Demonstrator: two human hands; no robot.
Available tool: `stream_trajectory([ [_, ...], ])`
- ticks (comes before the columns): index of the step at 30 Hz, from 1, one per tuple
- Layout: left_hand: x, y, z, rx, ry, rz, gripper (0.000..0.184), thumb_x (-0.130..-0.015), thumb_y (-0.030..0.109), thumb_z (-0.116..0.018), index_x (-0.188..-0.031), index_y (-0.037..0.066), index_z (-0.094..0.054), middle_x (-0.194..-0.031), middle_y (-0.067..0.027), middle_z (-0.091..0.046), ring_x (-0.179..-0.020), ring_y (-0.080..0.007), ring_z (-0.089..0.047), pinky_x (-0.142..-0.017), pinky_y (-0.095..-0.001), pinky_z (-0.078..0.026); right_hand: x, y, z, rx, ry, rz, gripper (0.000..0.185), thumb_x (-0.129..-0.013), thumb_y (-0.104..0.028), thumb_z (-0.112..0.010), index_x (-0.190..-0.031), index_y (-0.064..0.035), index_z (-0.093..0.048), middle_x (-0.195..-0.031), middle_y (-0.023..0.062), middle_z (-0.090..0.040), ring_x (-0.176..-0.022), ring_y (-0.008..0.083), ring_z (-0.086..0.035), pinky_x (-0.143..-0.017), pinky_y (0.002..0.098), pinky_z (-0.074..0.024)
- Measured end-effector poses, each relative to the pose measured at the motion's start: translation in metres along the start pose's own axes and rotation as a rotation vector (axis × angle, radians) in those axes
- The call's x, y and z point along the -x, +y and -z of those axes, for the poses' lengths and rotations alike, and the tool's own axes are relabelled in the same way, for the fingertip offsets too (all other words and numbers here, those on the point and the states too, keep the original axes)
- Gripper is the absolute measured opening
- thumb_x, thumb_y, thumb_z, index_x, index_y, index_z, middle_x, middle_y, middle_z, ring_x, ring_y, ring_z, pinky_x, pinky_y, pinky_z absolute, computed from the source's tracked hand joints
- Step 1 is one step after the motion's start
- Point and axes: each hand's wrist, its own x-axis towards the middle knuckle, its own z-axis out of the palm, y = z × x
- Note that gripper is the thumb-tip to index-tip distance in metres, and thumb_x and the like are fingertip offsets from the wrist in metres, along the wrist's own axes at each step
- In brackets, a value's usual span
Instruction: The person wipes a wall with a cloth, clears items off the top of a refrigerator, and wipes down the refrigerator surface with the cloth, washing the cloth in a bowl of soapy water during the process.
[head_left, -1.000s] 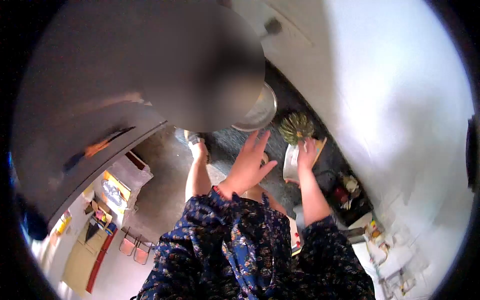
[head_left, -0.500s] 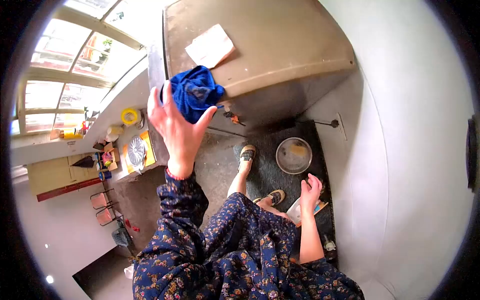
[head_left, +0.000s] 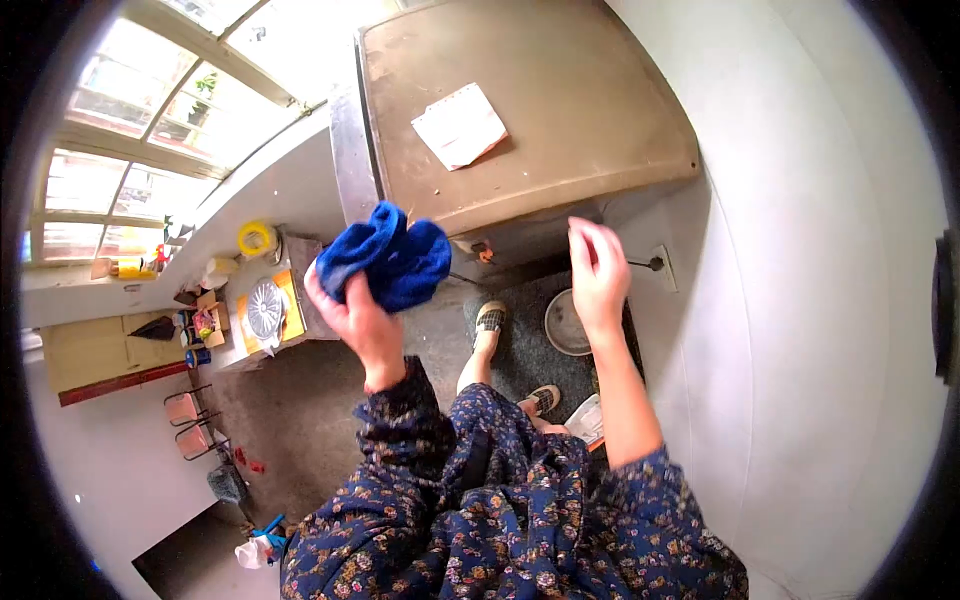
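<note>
My left hand (head_left: 362,325) is closed on a crumpled blue cloth (head_left: 398,262), held up in front of the near edge of a brown-topped cabinet or appliance (head_left: 590,110). The cloth hides some of the fingertips. On that brown top lies a folded white paper (head_left: 460,127), beyond the cloth. To the right, my right hand (head_left: 600,280) is raised near the cabinet's front edge. Its fingers are loosely bent and apart, with nothing visible in them.
Below my right hand, a round metal pan (head_left: 566,325) rests on a dark mat (head_left: 515,350) by my feet. A white wall (head_left: 800,300) rises at right. At left stand a windowsill with a yellow tape roll (head_left: 257,239) and a round fan-like grille (head_left: 266,308).
My left hand has taken hold of the blue cloth and drawn it off the brown top's edge towards me. My right hand has risen from low by the mat to near the cabinet front.
</note>
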Motion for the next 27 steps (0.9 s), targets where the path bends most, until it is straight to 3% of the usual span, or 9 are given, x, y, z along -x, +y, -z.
stream_trajectory([
  [2,-0.004,0.018,0.019,0.102,-0.027,0.084,0.027,-0.088,0.006,-0.054,-0.114,0.002,-0.048,-0.109,-0.0106,-0.059,-0.1,-0.0225,-0.059,-0.091,-0.0375,-0.047,-0.052,-0.025,-0.031,0.014,-0.039,-0.024,0.018,-0.086,-0.016,-0.063,-0.098,-0.002,-0.064,-0.086,0.0123,-0.062,-0.074,0.0236,-0.06,-0.068,0.0316,-0.0495],
  [5,-0.017,0.041,0.046,0.117,-0.118,0.202,0.026,-0.085,0.009,-0.055,-0.11,0.001,-0.053,-0.108,-0.0128,-0.061,-0.101,-0.0235,-0.059,-0.092,-0.0377,-0.047,-0.103,-0.024,-0.086,0.397,-0.095,0.017,0.035,-0.081,-0.034,-0.067,-0.097,-0.0025,-0.064,-0.093,0.0166,-0.061,-0.09,0.0311,-0.059,-0.079,0.0404,-0.0477],
  [9,-0.031,0.06,0.063,0.093,-0.126,0.343,0.037,-0.079,0.006,-0.055,-0.116,0.003,-0.049,-0.104,-0.0093,-0.059,-0.096,-0.0204,-0.059,-0.09,-0.0349,-0.047,-0.124,-0.023,-0.119,0.51,-0.258,-0.08,0.029,-0.081,-0.031,-0.066,-0.088,-0.0031,-0.066,-0.093,0.0165,-0.062,-0.091,0.031,-0.059,-0.079,0.0405,-0.0481],
  [14,-0.032,0.078,0.049,-0.057,-0.311,0.467,0.046,-0.074,0.008,-0.053,-0.119,0.004,-0.048,-0.101,-0.0083,-0.058,-0.093,-0.0173,-0.058,-0.086,-0.0304,-0.048,-0.119,-0.017,-0.122,0.07,-0.148,-0.093,0.014,-0.078,-0.017,-0.068,-0.086,-0.0049,-0.067,-0.086,0.0136,-0.064,-0.08,0.0247,-0.063,-0.072,0.0361,-0.0496],
  [19,-0.027,0.073,0.032,0.038,-0.535,0.656,0.054,-0.074,0.025,-0.058,-0.124,0.005,-0.047,-0.104,-0.0086,-0.057,-0.094,-0.0187,-0.058,-0.084,-0.0312,-0.048,-0.09,-0.064,-0.091,-0.247,-0.077,-0.103,0.01,-0.08,-0.006,-0.068,-0.089,-0.0016,-0.067,-0.078,0.0053,-0.064,-0.07,0.0125,-0.059,-0.066,0.026,-0.0482],
  [21,-0.025,0.067,0.023,0.07,-0.552,0.766,0.058,-0.086,0.051,-0.043,-0.121,0.004,-0.051,-0.098,-0.0079,-0.059,-0.09,-0.0176,-0.059,-0.083,-0.0314,-0.048,-0.078,-0.082,-0.071,-0.442,-0.105,-0.188,0.01,-0.082,-0.004,-0.068,-0.091,-0.0006,-0.066,-0.079,0.0012,-0.062,-0.071,0.009,-0.057,-0.067,0.023,-0.0471],
  [23,-0.024,0.06,0.018,0.153,-0.603,0.887,0.085,-0.087,0.074,-0.017,-0.116,0.003,-0.056,-0.092,-0.0065,-0.062,-0.085,-0.0158,-0.06,-0.082,-0.0306,-0.048,-0.063,-0.107,-0.047,-0.619,-0.166,-0.255,0.009,-0.083,-0.002,-0.066,-0.091,-0.0004,-0.065,-0.083,-0.001,-0.061,-0.074,0.0072,-0.056,-0.068,0.0211,-0.0462],
  [26,-0.019,0.062,0.007,0.054,-0.707,0.742,0.085,-0.086,0.075,-0.021,-0.117,0.004,-0.055,-0.098,-0.0066,-0.062,-0.089,-0.0152,-0.058,-0.086,-0.0301,-0.046,-0.046,-0.118,-0.019,-0.681,-0.354,-0.098,0.009,-0.085,0.002,-0.062,-0.092,-0.0023,-0.064,-0.091,-0.0002,-0.06,-0.081,0.0075,-0.056,-0.07,0.0201,-0.0456],
  [27,-0.017,0.061,0.013,0.077,-0.639,0.851,0.08,-0.089,0.071,-0.025,-0.12,0.003,-0.054,-0.103,-0.007,-0.062,-0.092,-0.0146,-0.058,-0.086,-0.0287,-0.045,-0.042,-0.124,-0.013,-0.784,-0.466,-0.144,0.01,-0.086,0.005,-0.058,-0.091,-0.0019,-0.063,-0.096,0.0018,-0.059,-0.087,0.0087,-0.056,-0.076,0.0209,-0.0452],
])
